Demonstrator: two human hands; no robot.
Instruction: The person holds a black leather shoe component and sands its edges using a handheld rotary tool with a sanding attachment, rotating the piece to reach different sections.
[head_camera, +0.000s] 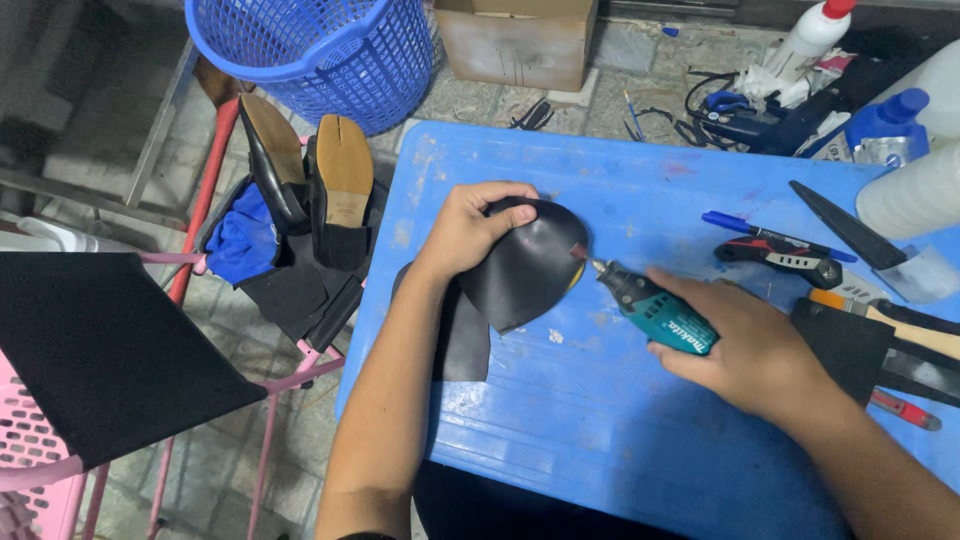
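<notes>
My left hand (468, 228) is curled over the top edge of a black sole piece (525, 262), fingers clamped on it and pressing it to the blue table (560, 400). My right hand (745, 350) is wrapped shut around a teal rotary tool (655, 308), whose tip touches the piece's right edge (just beside my left fingers). Under the piece lies a black sheet (462, 335). A blue pen (770, 233) and cutters (785, 258) lie beyond the right hand.
</notes>
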